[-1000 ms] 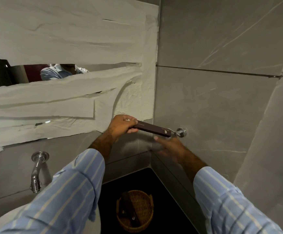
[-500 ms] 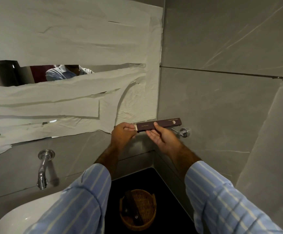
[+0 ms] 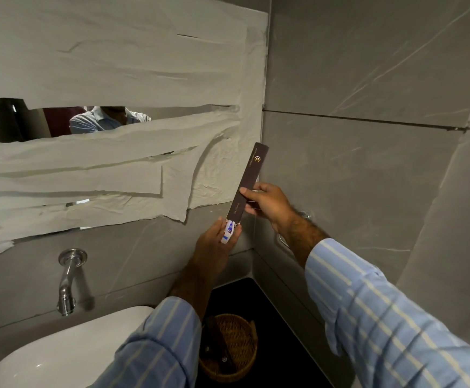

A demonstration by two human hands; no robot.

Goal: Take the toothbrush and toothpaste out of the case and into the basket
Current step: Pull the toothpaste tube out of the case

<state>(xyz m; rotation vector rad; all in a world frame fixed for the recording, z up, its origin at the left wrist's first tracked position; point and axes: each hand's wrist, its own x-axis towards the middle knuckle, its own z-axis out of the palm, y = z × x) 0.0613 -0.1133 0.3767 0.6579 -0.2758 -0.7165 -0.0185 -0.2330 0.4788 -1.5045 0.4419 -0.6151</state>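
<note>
My right hand (image 3: 267, 204) grips a long dark brown case (image 3: 252, 175) and holds it nearly upright, open end down. A small white and blue toothpaste tube (image 3: 228, 232) sticks out of that lower end. My left hand (image 3: 214, 245) is cupped just under the case, and the tube lies against its fingers. No toothbrush shows. Far below, on the dark counter, stands a round wicker basket (image 3: 229, 371) with a dark item inside it.
A white basin (image 3: 60, 357) fills the lower left, with a chrome wall tap (image 3: 67, 281) above it. Paper strips cover most of the mirror (image 3: 9, 119). Grey tiled walls meet in the corner, where a chrome fitting (image 3: 305, 215) sits behind my right wrist.
The case swung from lying level between both hands to standing nearly upright in my right hand. My left hand dropped below its open end, and the toothpaste tube slid out.
</note>
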